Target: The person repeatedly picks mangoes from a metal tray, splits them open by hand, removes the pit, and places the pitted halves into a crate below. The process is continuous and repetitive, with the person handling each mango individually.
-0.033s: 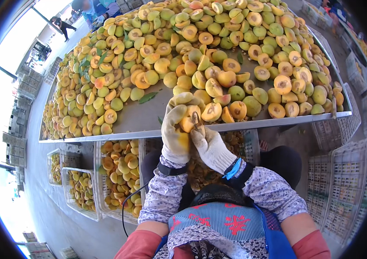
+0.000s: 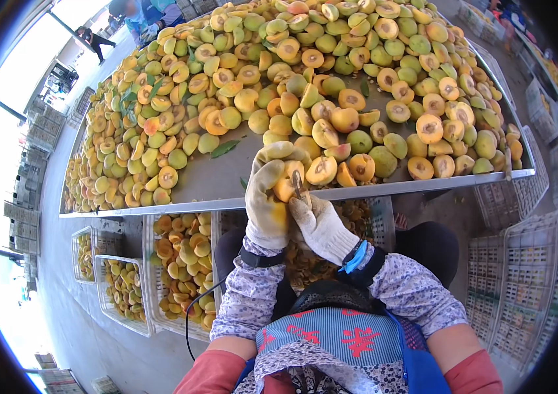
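- The gloved left hand [image 2: 268, 190] curls closed around a halved fruit [image 2: 285, 187], held over the near edge of the metal table [image 2: 203, 182], around the middle of that edge.
- The gloved right hand [image 2: 321, 226] pinches a small metal tool [image 2: 298, 180] tightly, its end at the fruit's cut face.
- Fruit halves [image 2: 246, 100] heap toward the table's far edge and spread to both near corners.
- A green leaf [image 2: 225, 148] lies left of the hands, in from the near edge.

Downward fisheye view from head height
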A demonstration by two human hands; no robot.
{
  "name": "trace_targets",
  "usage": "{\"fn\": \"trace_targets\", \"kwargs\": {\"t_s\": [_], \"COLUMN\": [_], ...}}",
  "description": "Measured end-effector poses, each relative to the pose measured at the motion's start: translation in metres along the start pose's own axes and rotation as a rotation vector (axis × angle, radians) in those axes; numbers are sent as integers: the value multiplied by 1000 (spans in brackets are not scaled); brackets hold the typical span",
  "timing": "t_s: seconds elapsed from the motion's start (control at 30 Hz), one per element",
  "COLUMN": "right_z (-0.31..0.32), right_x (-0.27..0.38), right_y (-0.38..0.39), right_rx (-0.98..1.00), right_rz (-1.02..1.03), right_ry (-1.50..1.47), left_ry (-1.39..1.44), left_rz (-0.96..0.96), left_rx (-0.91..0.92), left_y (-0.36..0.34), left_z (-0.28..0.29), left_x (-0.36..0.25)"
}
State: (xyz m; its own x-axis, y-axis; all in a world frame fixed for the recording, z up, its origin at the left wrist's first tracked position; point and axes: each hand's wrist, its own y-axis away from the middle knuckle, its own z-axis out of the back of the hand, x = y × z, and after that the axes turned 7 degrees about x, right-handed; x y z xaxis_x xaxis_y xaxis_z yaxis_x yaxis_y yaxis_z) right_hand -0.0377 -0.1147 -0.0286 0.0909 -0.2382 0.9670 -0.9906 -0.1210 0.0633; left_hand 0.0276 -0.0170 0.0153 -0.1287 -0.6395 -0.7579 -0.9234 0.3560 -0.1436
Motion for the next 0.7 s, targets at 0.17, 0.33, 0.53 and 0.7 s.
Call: {"fn": "trace_targets", "kwargs": {"t_s": [0.17,0.33,0.53,0.7], "right_z": [-1,15,14,13], "right_x": [38,43,-10,32], "right_y": [13,11,3,19], "right_rx": [168,162,50,179], "right_rz": [-371,-439,-12,-458], "right_ry": [-386,-338,70,-306], "left_ry": [-117,-82,-385,-407], "left_rz": [-60,88,183,284], "left_rx": [41,99,-38,-147], "left_y": [0,-7,-15,-9], "left_z": [-3,-6,7,-13], "left_x": [-4,-8,5,2]}}
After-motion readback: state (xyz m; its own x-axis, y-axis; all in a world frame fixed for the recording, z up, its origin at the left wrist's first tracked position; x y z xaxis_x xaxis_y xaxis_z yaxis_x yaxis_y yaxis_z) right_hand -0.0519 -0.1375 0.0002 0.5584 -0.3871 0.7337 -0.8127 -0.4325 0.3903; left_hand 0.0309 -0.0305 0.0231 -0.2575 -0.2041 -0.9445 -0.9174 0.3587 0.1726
